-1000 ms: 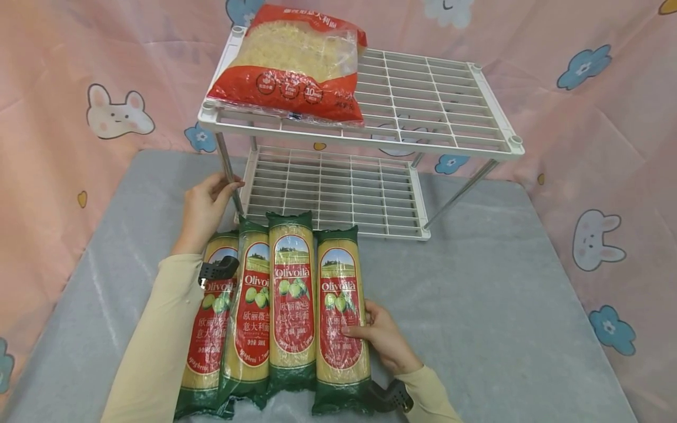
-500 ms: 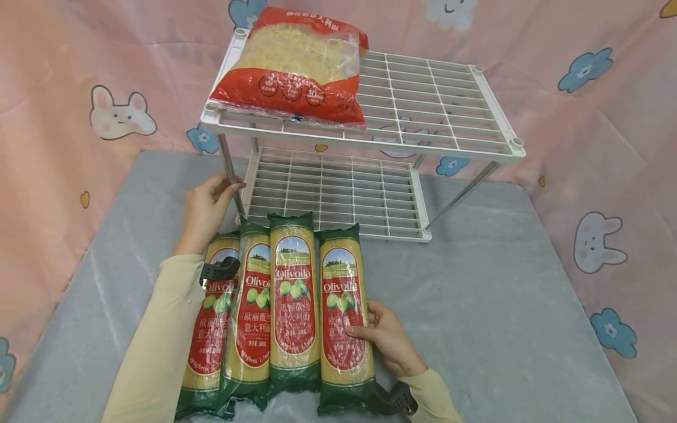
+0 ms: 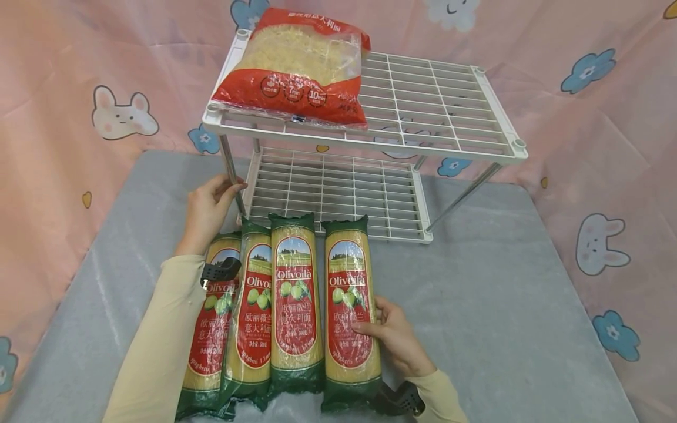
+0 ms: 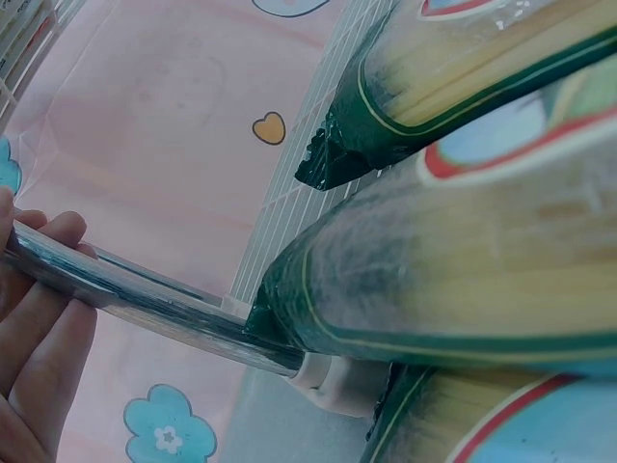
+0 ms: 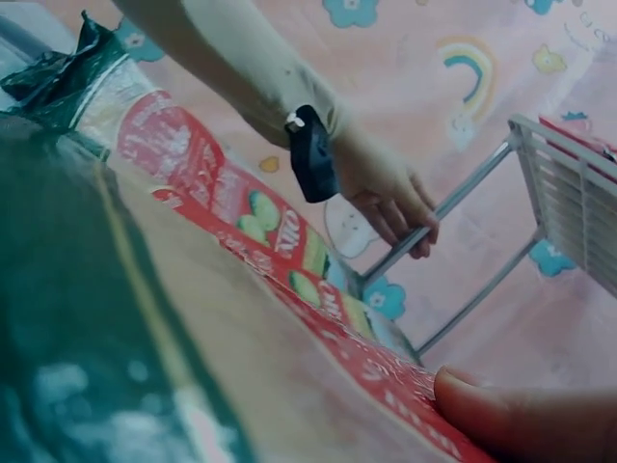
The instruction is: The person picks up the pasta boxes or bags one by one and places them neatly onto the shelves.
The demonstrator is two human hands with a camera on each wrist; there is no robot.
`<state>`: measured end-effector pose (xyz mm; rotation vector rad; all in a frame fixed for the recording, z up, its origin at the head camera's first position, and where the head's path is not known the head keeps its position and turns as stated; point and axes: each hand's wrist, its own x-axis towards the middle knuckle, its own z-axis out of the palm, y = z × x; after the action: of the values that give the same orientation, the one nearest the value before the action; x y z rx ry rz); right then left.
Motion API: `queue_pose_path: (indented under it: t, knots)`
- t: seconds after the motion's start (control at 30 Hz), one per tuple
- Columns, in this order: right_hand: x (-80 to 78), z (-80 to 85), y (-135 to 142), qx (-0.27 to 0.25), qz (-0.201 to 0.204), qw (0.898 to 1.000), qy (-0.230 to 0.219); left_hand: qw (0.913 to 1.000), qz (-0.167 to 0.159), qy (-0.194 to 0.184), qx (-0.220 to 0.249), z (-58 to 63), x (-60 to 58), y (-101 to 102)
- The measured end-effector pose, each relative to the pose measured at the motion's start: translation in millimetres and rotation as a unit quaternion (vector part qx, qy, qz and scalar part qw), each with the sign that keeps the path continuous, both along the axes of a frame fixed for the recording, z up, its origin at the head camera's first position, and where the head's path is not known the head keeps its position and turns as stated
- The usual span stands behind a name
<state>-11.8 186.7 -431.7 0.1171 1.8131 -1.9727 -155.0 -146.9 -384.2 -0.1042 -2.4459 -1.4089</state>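
Observation:
My left hand (image 3: 205,214) grips the front left metal post (image 3: 228,161) of a white two-tier rack (image 3: 338,140). In the left wrist view its fingers (image 4: 43,357) lie round the shiny post (image 4: 145,299). With thumb on the front and fingers at the right edge, my right hand (image 3: 396,335) holds the rightmost spaghetti pack (image 3: 351,305), clear with green ends and a red label. Several like packs lie to its left: one spaghetti pack (image 3: 296,294) is nearest, another (image 3: 254,311) follows, and the leftmost (image 3: 208,329) is partly hidden by my left forearm.
A red and clear bag of pasta (image 3: 296,64) lies on the left of the upper shelf (image 3: 439,106). Below is the lower shelf (image 3: 338,188), close behind the packs' top ends. A grey cloth (image 3: 476,294) covers the table; a pink patterned curtain (image 3: 555,147) hangs behind.
My right hand and the rightmost spaghetti pack have shifted slightly right and up, widening the gap to its neighbour. My left hand stays on the post.

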Motion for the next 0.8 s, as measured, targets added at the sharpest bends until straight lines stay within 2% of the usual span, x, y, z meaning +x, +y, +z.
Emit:
queue_pose_path:
  t: [0.4, 0.8]
  knots:
    - [-0.4, 11.9, 5, 0.015, -0.009, 1.000, 0.007, 1.0000, -0.004, 0.001, 0.002, 0.2, 0.1, 0]
    - [7.9, 32.3, 9, 0.012, -0.011, 1.000, 0.021, 1.0000, -0.005, -0.002, 0.000, -0.4, 0.6, -1]
